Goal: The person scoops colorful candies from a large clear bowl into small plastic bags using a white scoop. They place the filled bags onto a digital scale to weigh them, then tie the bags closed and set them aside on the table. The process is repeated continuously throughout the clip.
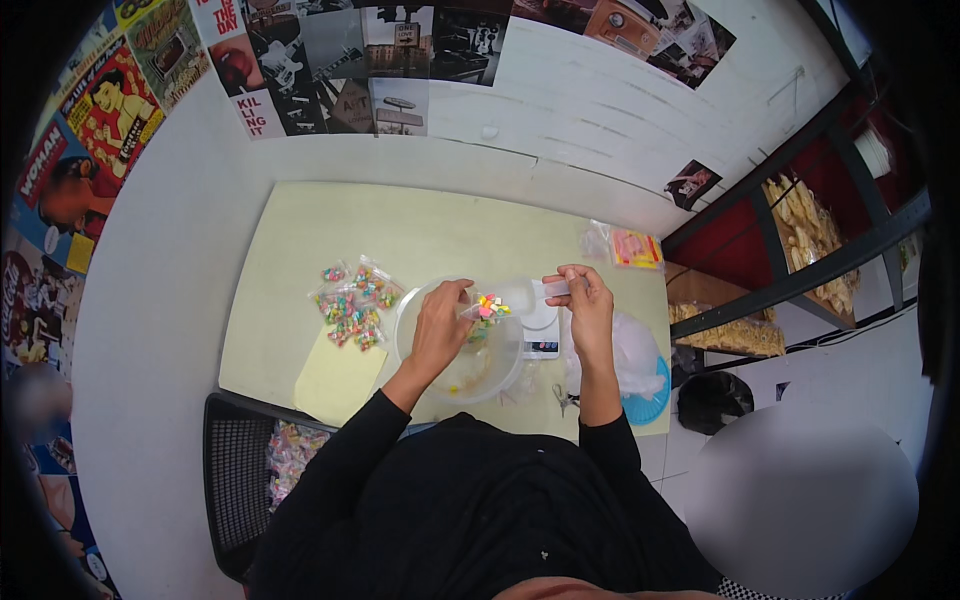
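My right hand grips the handle of a clear plastic scoop, held level above a round translucent tub. Small colourful candies lie at the scoop's front end. My left hand is over the tub, its fingers at a small clear plastic bag by the scoop's mouth. A few candies show at the tub's bottom. Behind the scoop, partly covered, stands a white digital scale. Several filled zip bags of candies lie left of the tub.
A yellow sheet lies at the table's front left, above a black basket of filled bags. On the right are clear plastic bags, a blue lid, small scissors and a yellow-pink packet. A shelf rack stands beyond.
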Demonstrator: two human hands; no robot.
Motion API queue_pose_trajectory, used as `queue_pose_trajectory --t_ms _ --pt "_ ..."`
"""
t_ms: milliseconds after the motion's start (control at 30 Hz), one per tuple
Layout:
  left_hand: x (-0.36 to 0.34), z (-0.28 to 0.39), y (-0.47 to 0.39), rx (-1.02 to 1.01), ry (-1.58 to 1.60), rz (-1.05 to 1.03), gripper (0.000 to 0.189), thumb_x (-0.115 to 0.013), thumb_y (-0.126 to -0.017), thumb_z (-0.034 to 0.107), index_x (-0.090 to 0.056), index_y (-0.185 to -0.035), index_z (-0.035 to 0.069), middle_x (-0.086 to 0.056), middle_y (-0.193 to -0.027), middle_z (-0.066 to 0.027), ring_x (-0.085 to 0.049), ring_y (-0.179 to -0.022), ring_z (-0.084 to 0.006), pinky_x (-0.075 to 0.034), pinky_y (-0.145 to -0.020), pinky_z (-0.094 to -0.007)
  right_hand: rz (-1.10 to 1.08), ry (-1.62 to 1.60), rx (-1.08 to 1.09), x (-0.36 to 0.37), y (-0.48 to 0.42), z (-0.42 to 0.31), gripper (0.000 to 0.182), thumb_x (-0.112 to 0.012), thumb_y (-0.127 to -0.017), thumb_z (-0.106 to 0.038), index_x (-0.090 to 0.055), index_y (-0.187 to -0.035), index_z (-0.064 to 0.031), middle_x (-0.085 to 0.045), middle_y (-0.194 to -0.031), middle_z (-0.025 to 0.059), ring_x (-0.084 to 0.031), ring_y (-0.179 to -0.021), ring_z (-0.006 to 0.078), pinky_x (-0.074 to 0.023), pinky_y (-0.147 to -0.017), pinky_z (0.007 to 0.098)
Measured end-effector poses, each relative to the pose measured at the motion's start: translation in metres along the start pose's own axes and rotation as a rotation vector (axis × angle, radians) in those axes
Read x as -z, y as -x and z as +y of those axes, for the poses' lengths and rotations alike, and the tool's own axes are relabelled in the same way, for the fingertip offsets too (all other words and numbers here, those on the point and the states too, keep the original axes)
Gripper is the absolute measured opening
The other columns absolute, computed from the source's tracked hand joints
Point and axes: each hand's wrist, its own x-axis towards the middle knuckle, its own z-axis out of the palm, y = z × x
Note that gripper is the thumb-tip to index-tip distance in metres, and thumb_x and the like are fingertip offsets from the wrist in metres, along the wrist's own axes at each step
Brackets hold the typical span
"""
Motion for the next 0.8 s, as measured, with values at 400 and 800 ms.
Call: queue_pose_trajectory --t_ms 400,800 --pt "-0.001 0.006 -0.001 0.177 0.23 -0.107 0.045 -0.081 -0.072 0.008 -0.063 -0.111 -0.003 -0.066 -0.101 -0.015 -0.065 -0.094 -0.0263 -0.051 -0.084 -0.0347 -0.042 0.215 0.146 -0.02 0.002 -0.039 0.02 -0.048 -0.101 -0.013 -0.06 -0.104 0.0029 -0.071 -0.088 0.0143 -0.068 -0.071 0.0167 -0.0566 -0.065 0.0279" --pt "-0.007 -0.002 0.001 0.239 0.385 -0.089 0.045 -0.081 -0.074 0.009 -0.062 -0.113 -0.002 -0.069 -0.105 -0.0111 -0.064 -0.098 -0.02 -0.05 -0.088 -0.0321 -0.15 0.436 0.384 -0.034 0.018 -0.072 0.014 -0.05 -0.099 -0.006 -0.06 -0.103 0.0042 -0.069 -0.09 0.0137 -0.069 -0.078 0.0191 -0.0573 -0.067 0.0289"
